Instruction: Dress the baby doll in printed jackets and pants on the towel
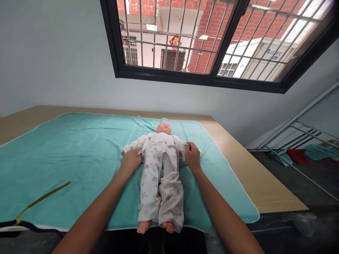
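Observation:
A baby doll lies on its back on a turquoise mat, its head toward the window and its bare feet at the near edge. It wears a white patterned baby outfit with long sleeves and long legs. At the doll's side on the left of the picture, my left hand is closed on the outfit's fabric near the waist and sleeve. My right hand pinches the sleeve on the other side. The fingertips of both hands are partly hidden.
The turquoise mat covers much of a wooden table. A dark cord with a yellow-brown tie reaches over the near left edge. Behind stands a wall with a barred window. A metal frame is at the right.

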The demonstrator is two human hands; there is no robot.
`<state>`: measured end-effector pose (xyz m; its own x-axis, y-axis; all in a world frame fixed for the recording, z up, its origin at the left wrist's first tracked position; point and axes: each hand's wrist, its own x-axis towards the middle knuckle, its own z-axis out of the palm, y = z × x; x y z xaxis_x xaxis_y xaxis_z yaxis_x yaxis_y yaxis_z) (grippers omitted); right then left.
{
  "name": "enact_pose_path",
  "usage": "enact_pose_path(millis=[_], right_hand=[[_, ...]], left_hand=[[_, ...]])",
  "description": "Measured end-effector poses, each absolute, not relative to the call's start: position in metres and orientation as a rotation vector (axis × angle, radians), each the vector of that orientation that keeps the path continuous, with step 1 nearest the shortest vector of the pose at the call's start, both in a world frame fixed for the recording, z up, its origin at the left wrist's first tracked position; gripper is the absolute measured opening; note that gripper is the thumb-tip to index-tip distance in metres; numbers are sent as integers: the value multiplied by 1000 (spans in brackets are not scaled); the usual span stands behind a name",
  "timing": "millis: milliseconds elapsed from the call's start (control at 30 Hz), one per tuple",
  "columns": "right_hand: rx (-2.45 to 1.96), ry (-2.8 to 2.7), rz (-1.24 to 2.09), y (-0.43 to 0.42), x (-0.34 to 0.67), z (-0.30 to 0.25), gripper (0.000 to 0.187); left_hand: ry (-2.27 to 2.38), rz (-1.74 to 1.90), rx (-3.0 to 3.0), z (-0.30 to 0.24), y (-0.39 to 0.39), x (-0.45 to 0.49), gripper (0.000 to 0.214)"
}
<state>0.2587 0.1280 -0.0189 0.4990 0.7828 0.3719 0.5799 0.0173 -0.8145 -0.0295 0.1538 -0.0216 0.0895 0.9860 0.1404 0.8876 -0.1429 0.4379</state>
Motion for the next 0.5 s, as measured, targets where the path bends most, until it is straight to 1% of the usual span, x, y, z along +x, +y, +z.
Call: enact_pose_path(millis=[100, 167, 200, 267, 333, 400, 500], right_hand=[[-1515, -1213, 301, 136, 245, 2, 28], [-1438, -1268, 303, 142, 230, 13, 30], [-1412, -1354, 319, 143, 223, 17, 30], [-1395, -1609, 389, 141, 213, 18, 27], [-1438, -1765, 457, 135, 210, 14, 24], [-1522, -1716, 483, 133, 213, 11, 23], [-1661, -1560, 481, 146, 217, 16, 26]], left_hand=[[1949, 822, 2011, 11, 160, -25, 36], [1876, 946, 2009, 26, 155, -11, 37], [1790, 948, 2063, 29, 149, -2, 34], [1598, 829, 2219, 28, 133, 15, 28], [1508, 720, 2282, 22, 120, 27, 28], [1507, 663, 2233, 20, 118, 33, 33], [1642, 709, 2125, 28, 144, 36, 40]])
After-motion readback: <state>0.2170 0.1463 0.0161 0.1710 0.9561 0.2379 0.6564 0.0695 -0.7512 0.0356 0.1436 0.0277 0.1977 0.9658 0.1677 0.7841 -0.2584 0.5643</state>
